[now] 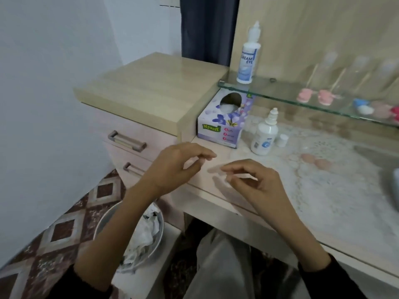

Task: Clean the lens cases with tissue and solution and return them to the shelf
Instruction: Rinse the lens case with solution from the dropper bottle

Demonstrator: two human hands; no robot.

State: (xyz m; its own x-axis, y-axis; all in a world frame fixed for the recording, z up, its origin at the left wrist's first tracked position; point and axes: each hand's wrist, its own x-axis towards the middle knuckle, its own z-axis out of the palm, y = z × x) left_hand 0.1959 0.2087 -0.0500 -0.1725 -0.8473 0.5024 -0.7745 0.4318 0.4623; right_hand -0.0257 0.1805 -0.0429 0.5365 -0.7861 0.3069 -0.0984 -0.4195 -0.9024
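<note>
- Head view: left hand [172, 167] and right hand [254, 182] hover apart over the desk [207, 190] edge, loosely curled, empty.
- Peach lens case [316, 161] lies at the right hand's 2 o'clock.
- Solution bottle [264, 137] at 12 o'clock, tissue box [224, 119] at 11.

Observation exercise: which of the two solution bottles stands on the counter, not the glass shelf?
The shorter white bottle beside the tissue box; the taller Dream Eye bottle stands on the glass shelf.
</note>
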